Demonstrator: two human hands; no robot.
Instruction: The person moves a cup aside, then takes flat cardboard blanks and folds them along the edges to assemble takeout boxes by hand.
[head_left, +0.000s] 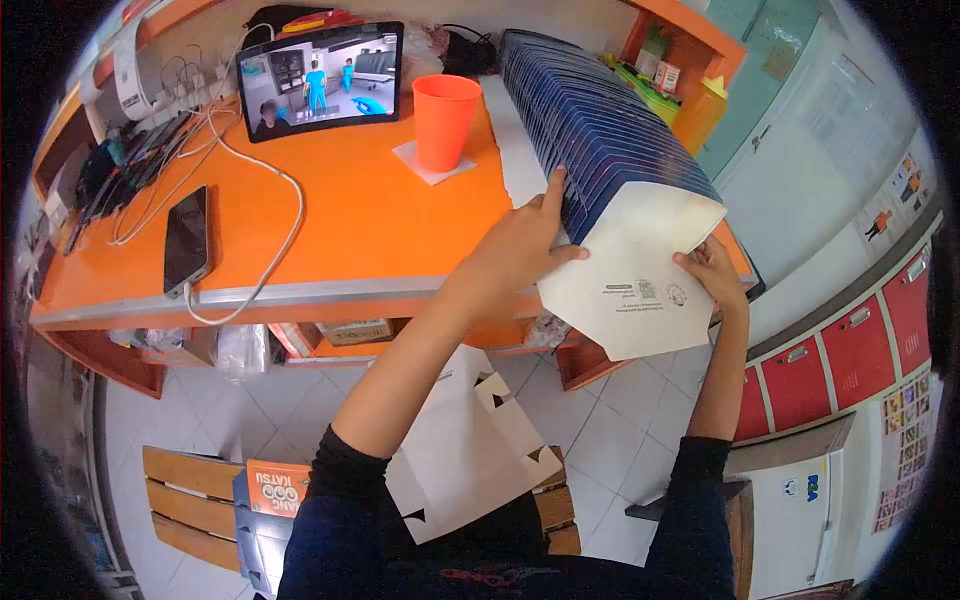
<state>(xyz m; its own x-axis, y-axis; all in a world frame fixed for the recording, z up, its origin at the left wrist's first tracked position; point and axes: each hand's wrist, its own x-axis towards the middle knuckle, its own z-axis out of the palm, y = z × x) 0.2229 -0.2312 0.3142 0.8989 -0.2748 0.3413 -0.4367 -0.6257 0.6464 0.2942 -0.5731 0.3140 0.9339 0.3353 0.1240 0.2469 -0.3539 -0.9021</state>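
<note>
Two hands are at one white panel, located at the near end of one row of blue cartons [610,125] on the right side of one orange desk [345,220]; the cartons are packed too closely to count. Left hand [512,248]: thumb and index finger spread, index against the row's left side, thumb at the left edge of the panel [632,265]; whether it pinches the panel cannot be told. Right hand [720,275]: pinching the panel's right edge, thumb on the printed face. Left of the row stand one orange cup [443,125], on one napkin [405,154], and one tablet [320,82]. One phone [188,242] lies farther left, one white cable [296,215] at its near end. One white carton [465,450] rests on the lap.
</note>
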